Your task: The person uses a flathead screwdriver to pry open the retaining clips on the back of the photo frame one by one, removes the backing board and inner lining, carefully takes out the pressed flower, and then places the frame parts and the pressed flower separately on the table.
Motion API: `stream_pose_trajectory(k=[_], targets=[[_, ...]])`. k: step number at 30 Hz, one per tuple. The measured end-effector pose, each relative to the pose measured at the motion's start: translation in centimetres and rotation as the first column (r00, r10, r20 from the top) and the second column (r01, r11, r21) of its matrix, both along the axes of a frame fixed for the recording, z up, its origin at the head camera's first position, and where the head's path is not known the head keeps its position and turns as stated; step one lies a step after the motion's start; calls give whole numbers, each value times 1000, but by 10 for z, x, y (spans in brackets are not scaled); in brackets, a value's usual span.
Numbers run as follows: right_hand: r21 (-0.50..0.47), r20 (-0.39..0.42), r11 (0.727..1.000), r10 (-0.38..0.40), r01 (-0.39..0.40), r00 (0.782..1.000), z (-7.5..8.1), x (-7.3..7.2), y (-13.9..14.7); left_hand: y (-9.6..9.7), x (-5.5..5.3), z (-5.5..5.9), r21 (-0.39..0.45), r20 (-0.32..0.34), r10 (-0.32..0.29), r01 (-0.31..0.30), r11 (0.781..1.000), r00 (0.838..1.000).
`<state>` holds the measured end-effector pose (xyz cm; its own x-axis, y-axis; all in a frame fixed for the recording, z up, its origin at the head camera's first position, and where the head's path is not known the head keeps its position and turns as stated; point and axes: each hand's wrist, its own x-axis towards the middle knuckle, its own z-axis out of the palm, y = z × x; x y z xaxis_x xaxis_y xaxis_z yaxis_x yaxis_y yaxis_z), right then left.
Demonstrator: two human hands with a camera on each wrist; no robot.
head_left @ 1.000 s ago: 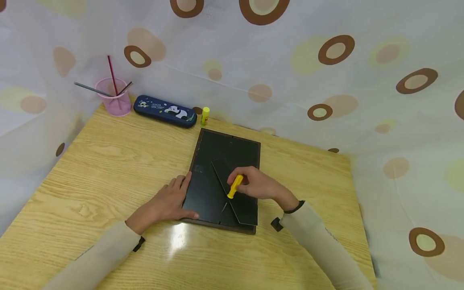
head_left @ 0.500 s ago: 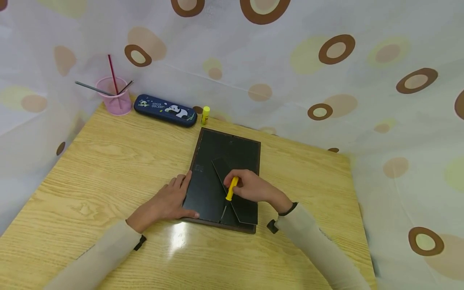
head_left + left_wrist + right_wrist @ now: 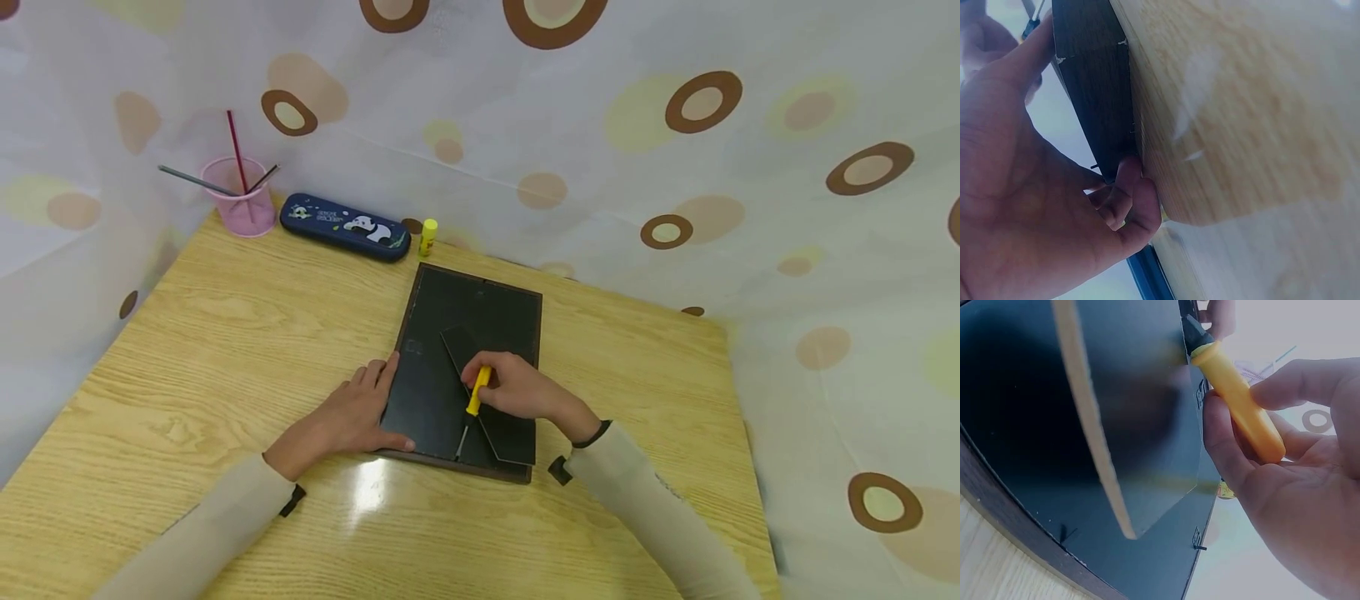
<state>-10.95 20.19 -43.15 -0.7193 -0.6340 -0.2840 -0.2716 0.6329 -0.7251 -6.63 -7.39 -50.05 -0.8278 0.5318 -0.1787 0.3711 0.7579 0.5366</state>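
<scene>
A picture frame (image 3: pixel 480 304) lies face down, its black back and slanted easel leg (image 3: pixel 510 433) facing up. My left hand (image 3: pixel 347 417) holds its near left corner. The thumb lies over the near edge, and in the left wrist view the fingers (image 3: pixel 1144 209) curl against the frame's dark side (image 3: pixel 1094 81). My right hand (image 3: pixel 521 387) pinches the yellow handle of a screwdriver (image 3: pixel 477 392) between thumb and fingers, above the easel leg. The screwdriver's thin shaft slants down to the near edge of the back; the exact tip contact is too small to tell.
Along the back of the wooden table (image 3: pixel 225 333) stand a pink cup (image 3: pixel 246 215) with several pencils, a navy panda pencil case (image 3: pixel 345 227) and a yellow glue stick (image 3: pixel 427 238). Small dark tabs (image 3: pixel 1065 536) show along the frame's rim. A patterned cloth (image 3: pixel 585 183) hangs behind.
My right hand has shifted slightly left and down, and the screwdriver has tilted so that its shaft shows, reaching the frame's near edge. My left hand has stayed on the frame.
</scene>
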Motion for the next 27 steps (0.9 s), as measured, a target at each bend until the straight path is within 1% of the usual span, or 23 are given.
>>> stream_pose_trajectory(k=[5, 10, 13, 16, 22, 27], targets=[[21, 4, 1000, 21, -21, 1000, -2, -1, -2, 0, 1, 0, -11, -8, 7, -7, 1000, 1000], [48, 27, 998, 37, -38, 999, -4, -3, -5, 2, 1, 3, -17, 0, 18, -18, 1000, 1000], [64, 49, 997, 35, -38, 998, -6, -4, -8, 3, 1, 4, -32, 8, 18, -18, 999, 1000], [80, 55, 996, 29, -34, 998, -6, -5, -9, 3, 1, 4, -41, 8, 15, -15, 999, 1000], [94, 53, 995, 14, -19, 998, -5, -3, -9, 4, 1, 5, -45, 8, 17, -17, 999, 1000], [89, 35, 996, 8, -11, 999, -4, 0, -8, 3, 0, 5, -51, 5, 17, -17, 999, 1000]])
